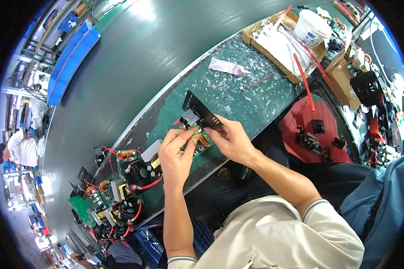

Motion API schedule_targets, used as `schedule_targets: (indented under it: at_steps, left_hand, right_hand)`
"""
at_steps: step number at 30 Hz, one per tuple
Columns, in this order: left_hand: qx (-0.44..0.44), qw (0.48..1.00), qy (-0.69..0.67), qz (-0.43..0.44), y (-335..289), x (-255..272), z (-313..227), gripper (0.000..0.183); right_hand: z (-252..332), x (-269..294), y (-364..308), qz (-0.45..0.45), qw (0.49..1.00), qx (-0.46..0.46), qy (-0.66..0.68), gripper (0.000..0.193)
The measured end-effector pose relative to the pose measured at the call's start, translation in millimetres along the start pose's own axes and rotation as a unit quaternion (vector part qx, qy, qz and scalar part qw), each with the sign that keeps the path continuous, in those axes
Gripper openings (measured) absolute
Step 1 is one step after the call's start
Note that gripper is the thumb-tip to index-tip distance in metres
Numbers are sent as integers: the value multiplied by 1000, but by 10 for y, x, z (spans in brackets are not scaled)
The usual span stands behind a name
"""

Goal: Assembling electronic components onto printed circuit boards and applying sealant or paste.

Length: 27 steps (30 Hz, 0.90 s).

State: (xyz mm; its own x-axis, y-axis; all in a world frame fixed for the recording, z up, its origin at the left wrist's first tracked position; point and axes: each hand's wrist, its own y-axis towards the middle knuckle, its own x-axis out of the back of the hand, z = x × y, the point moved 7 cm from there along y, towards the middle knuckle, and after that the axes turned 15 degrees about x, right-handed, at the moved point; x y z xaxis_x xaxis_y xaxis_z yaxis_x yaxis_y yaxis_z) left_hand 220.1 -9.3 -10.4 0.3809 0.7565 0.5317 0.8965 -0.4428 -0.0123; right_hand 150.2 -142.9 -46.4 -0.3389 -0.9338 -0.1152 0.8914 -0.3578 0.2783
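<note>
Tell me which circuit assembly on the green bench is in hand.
The rightmost assembly: the right hand grips its black panel, with the left hand right at it. The other assemblies sit farther left, unheld.

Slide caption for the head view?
Left hand and right hand at a circuit-board assembly with a black panel, green workbench below.

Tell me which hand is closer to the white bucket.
Right. The right hand is below and left of the white bucket; the left hand is farther left.
</note>
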Motion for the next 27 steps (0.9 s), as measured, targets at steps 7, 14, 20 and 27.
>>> schedule_targets:
  at_steps: [7,14,20,27]
  left_hand:
    - [-6,1000,-12,4,-20,20,-4,27]
    - [4,1000,-21,-1,-22,23,15,28]
    - [6,1000,-21,1,-10,13,15,27]
    - [9,1000,-12,2,-5,13,11,26]
  right_hand:
    - [33,-18,9,13,1000,13,-13,26]
    - [-67,26,14,-38,999,-11,2,23]
    - [-84,-26,6,-22,1000,-7,11,26]
    - [-72,-19,6,-4,999,-39,5,22]
